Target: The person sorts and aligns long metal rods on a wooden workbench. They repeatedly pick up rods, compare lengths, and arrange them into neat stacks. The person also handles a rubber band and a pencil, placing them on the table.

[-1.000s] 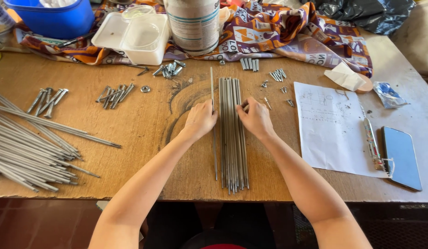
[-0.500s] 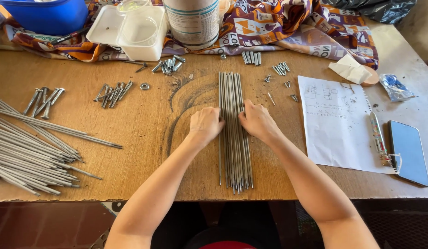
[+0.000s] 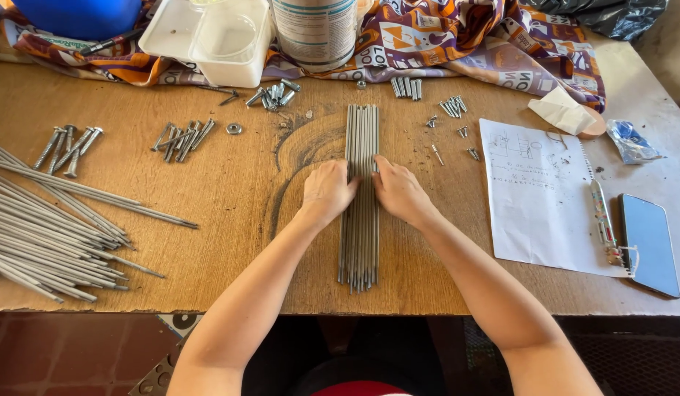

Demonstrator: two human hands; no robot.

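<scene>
grey rods (image 3: pixel 359 220), brown table (image 3: pixel 208 242), blue tub (image 3: pixel 79 16)

Both forearms are seen bare, with no sleeves worn. No rings are seen on the left hand (image 3: pixel 326 192) or right hand (image 3: pixel 400 192).
</scene>
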